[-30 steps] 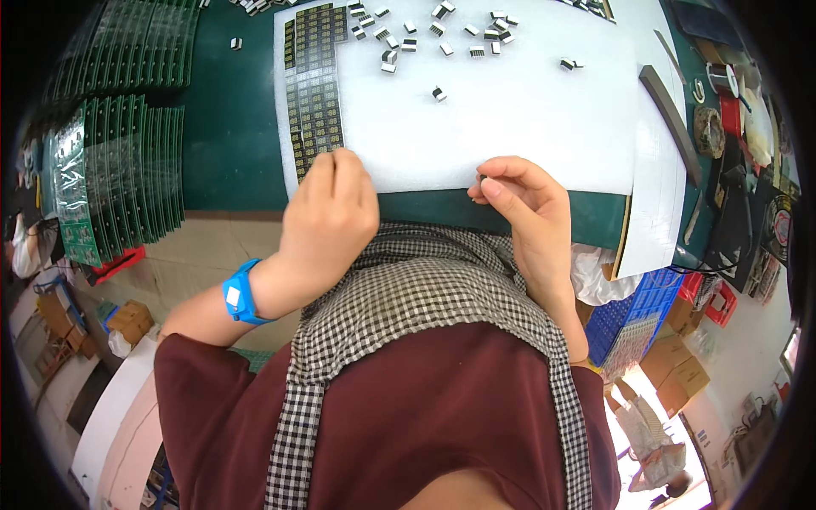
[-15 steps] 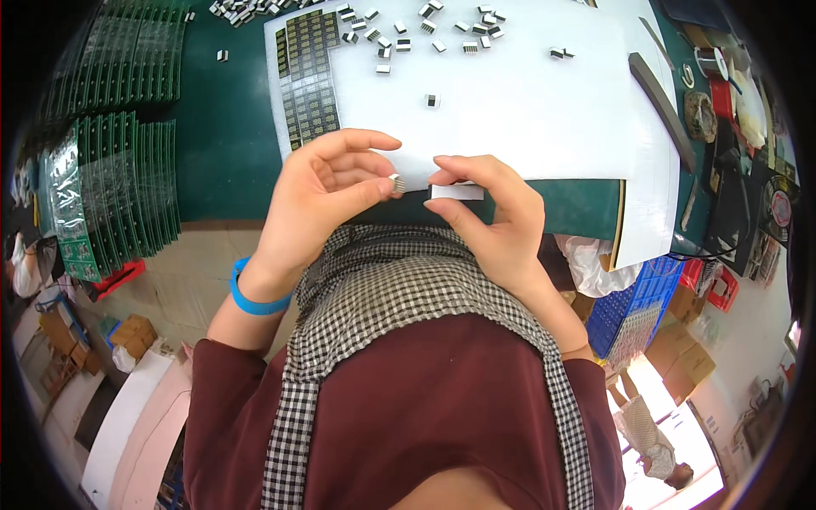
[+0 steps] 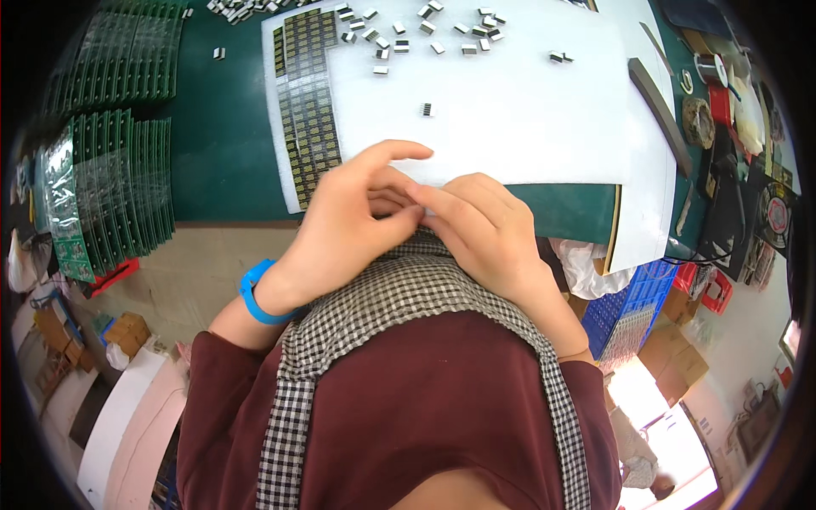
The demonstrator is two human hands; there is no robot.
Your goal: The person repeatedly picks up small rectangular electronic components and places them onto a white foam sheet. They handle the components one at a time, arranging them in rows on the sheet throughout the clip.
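My left hand [image 3: 353, 217] and my right hand [image 3: 484, 221] meet over the table's front edge, in front of the checked apron [image 3: 399, 276]. Their thumbs and index fingers are pinched together. Only a tiny white bit shows at the fingertips. The small pinned block seen in my left hand and the white strip seen in my right half a second ago are now hidden by the fingers. Just beyond lies a lone black-and-white block [image 3: 427, 110] with pins, on the white foam sheet [image 3: 510, 119]. Farther off, several similar blocks [image 3: 469, 49] lie scattered.
On the foam's left side lies a long panel of dark, gold-marked rectangles [image 3: 308, 102]. Stacked green circuit boards [image 3: 106, 187] stand on the far left. A heap of blocks [image 3: 246, 10] sits at the back. A dark bar [image 3: 661, 115] and solder spool [image 3: 711, 70] lie right.
My hands have come together; the left moved right, the right slightly left and nearer me. The pinned block and white strip dropped from sight. The lone block on the foam sits slightly nearer, turned differently.
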